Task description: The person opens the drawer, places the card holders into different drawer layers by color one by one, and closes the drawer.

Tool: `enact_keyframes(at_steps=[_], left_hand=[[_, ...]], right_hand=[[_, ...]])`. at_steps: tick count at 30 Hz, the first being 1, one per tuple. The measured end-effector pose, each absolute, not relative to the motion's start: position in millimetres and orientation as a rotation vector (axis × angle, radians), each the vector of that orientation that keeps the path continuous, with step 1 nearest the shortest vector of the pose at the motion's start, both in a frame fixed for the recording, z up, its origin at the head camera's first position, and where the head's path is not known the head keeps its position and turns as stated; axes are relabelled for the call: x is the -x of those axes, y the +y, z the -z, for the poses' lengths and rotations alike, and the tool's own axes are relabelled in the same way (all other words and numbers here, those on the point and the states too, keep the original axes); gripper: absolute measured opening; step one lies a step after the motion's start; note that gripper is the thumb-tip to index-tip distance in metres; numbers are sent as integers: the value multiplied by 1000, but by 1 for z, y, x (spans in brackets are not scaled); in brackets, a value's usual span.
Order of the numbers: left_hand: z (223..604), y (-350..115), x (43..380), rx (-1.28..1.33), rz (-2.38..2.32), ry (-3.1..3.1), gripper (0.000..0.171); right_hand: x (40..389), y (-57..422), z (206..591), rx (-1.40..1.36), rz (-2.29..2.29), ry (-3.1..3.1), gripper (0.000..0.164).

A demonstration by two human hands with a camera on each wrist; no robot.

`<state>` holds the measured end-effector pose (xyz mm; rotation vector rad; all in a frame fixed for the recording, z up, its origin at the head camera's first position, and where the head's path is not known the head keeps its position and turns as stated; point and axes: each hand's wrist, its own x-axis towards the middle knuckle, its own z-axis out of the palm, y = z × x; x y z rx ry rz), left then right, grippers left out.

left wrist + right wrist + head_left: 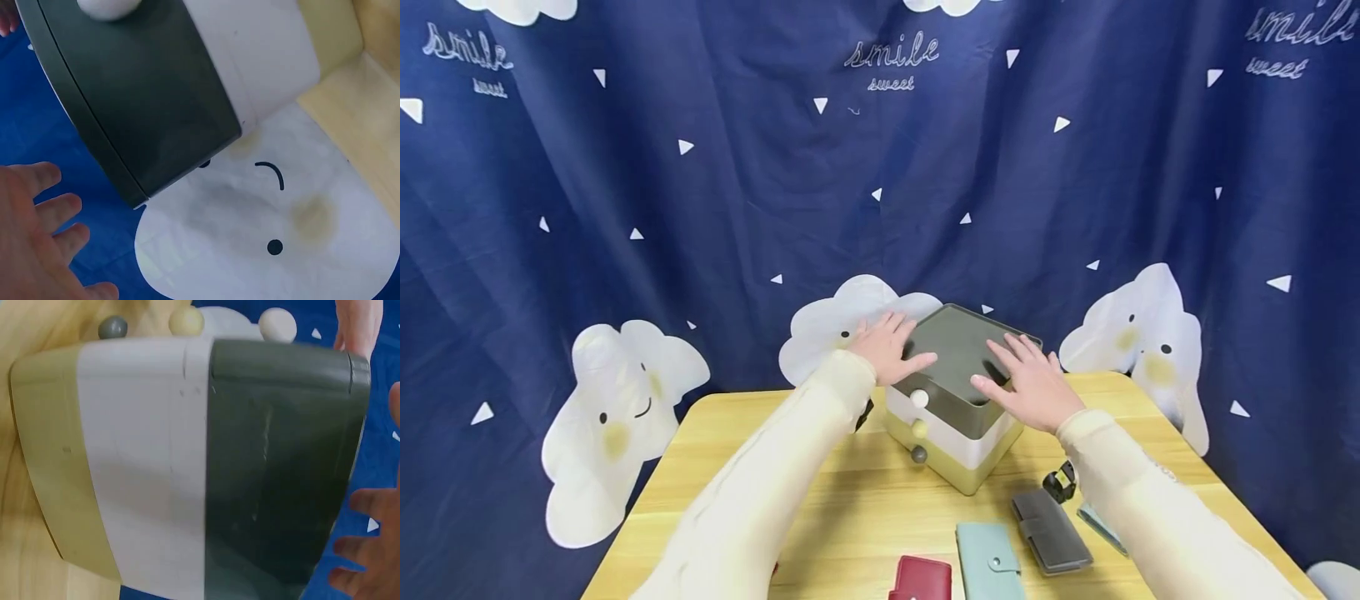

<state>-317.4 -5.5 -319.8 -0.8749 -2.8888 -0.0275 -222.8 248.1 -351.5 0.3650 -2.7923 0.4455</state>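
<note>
A three-tier drawer box [970, 437] stands cornerwise on the table, its top tier dark grey-green, the middle white and the bottom yellow. Each tier has a round knob: white [919, 398], yellow [919, 429] and dark grey. My left hand [886, 346], fingers spread, is at the left edge of the dark lid [958, 342]. Over the right edge my right hand [1030, 383] is held with its fingers apart. In the right wrist view, the fingers [369, 544] show beside the dark top tier [281, 469]. Neither hand grips anything.
Near the front of the table [850, 517] lie a red wallet [923, 577], a mint wallet [991, 562] and a dark grey wallet [1051, 532]. A light blue item [1101, 529] is partly hidden by my right sleeve. Behind hangs a blue curtain [737, 208] with white clouds.
</note>
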Motion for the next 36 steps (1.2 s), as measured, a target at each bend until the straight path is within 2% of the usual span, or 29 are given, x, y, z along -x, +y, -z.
enact_keyframes(at_steps=[5,10,22,31,36], left_hand=[[317,1,328,828,48,-2967,89],[325,7,338,815,99,-3033,93],[354,15,345,795,121,-3027,98],[365,14,351,752,129,-3052,103],[363,11,342,739,142,-3037,105]], right_hand=[[228,251,349,-291,-406,-2884,93],[234,247,352,-308,-380,-2928,98],[236,247,364,-302,-424,-2966,93],[238,246,365,-314,-442,-2968,93],[241,247,364,-324,-465,-2974,92]])
